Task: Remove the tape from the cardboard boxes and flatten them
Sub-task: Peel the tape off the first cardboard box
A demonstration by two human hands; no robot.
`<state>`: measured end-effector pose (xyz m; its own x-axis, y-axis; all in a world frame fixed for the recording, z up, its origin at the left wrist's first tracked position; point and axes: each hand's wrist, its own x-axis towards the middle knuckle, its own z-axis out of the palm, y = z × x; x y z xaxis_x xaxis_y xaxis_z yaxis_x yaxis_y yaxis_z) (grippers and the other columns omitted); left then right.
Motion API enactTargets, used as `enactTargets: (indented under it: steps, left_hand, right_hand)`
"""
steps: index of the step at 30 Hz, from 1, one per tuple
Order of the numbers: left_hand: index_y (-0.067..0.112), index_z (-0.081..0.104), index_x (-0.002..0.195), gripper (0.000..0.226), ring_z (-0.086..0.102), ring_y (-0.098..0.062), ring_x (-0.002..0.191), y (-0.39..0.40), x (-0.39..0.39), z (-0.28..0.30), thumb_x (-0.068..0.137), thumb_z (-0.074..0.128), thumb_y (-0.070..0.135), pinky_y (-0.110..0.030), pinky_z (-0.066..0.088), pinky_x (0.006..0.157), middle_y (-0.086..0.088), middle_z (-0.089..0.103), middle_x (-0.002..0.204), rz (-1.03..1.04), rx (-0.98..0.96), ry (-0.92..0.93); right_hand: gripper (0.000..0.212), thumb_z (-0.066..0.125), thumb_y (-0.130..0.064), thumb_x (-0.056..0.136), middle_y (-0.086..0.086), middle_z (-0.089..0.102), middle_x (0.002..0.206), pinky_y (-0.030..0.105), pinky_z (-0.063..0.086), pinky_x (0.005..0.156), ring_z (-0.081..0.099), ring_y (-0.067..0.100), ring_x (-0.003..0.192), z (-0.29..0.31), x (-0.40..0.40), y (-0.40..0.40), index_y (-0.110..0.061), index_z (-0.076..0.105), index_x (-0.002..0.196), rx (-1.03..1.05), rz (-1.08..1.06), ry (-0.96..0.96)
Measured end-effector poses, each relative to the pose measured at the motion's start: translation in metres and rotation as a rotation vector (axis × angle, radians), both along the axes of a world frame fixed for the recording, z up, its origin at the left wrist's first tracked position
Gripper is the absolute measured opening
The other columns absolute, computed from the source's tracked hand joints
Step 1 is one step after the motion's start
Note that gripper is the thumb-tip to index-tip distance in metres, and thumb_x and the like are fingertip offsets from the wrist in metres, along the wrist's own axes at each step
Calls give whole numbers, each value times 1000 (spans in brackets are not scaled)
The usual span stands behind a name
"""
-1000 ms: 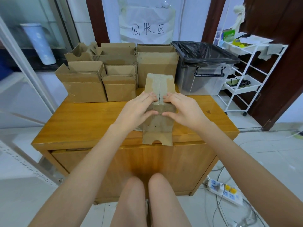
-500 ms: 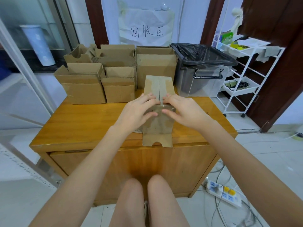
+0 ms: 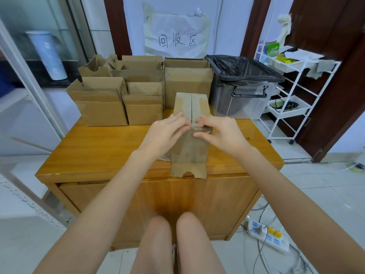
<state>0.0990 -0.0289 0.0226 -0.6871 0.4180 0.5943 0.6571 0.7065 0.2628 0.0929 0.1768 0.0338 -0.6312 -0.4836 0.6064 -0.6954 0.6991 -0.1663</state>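
A small cardboard box (image 3: 191, 151) stands on the wooden table (image 3: 102, 153), its closed top flaps facing me with a centre seam, and a notched flap hangs over the table's front edge. Clear tape (image 3: 203, 129) crosses the box near its upper front edge. My left hand (image 3: 167, 133) holds the box's left side, fingers over the top and thumb on the front. My right hand (image 3: 219, 131) holds the right side, its thumb and fingers pinching at the tape.
Several open cardboard boxes (image 3: 102, 103) stand along the table's back. A clear bin lined with a black bag (image 3: 243, 86) sits at the back right. A white trolley (image 3: 292, 89) stands to the right, and a power strip (image 3: 266, 236) lies on the floor.
Both hands have stayed on the box. The fingers have shifted slightly at the taped edge, and the camera has tilted a little.
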Motion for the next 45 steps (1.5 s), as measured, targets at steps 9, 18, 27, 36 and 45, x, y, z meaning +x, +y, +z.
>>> enactTargets:
  steps: [9,18,27,36,45]
  left_hand:
    - [19,51,129,57,46,-11,130,-7,6,9,80,75,35,-33,38,108,2,50,141,35,97,-290]
    - [13,68,96,15,56,-15,106,-11,2,10,90,64,26,-33,48,89,-2,60,112,21,69,-43]
    - [-2,65,100,27,64,-28,75,-15,9,0,94,45,15,-40,55,50,-16,64,91,63,-240,344]
    - [4,62,119,39,61,-22,101,-2,18,-5,86,70,23,-34,54,86,-8,58,113,242,158,30]
    - [5,64,121,30,63,-19,94,-6,24,0,94,60,18,-38,55,86,-6,62,106,204,161,-33]
  right_hand:
    - [60,32,-60,91,0,73,84,38,53,67,68,18,79,21,-7,2,-17,74,92,116,-3,-85]
    - [50,44,-56,89,4,75,91,39,54,72,69,18,81,24,-3,3,-18,75,98,59,-18,-149]
    - [38,58,-48,88,6,74,97,38,53,80,69,19,86,28,-4,-3,-16,77,94,74,-43,-166]
    - [55,43,-55,89,8,74,91,41,52,76,66,21,81,27,-8,-1,-9,73,93,87,-47,-202]
    - [46,52,-48,92,9,74,93,42,51,81,66,23,85,30,-8,-2,-8,73,96,90,-56,-226]
